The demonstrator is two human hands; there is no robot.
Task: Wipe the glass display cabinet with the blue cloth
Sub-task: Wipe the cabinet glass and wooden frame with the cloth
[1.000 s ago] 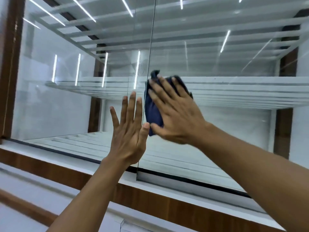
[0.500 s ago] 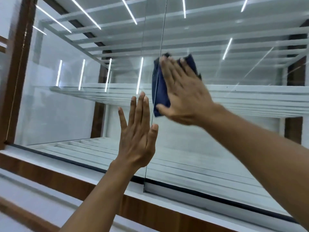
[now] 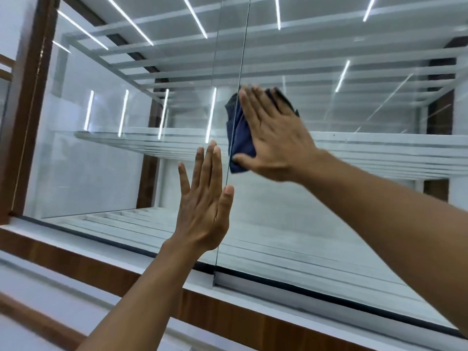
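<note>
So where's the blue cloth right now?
Head view, centre: the blue cloth is pressed against the glass under the right hand, just above the left hand.

- We see only the left edge and a top corner of the blue cloth [image 3: 238, 140]; the right hand [image 3: 276, 140] covers the rest.
- Its fingers [image 3: 250, 105] are blurred.
- The glass display cabinet [image 3: 101, 173] is cut off above and at right.

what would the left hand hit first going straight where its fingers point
Likely nothing: the left hand points up along the glass, just left of the blue cloth, which it might graze.
</note>
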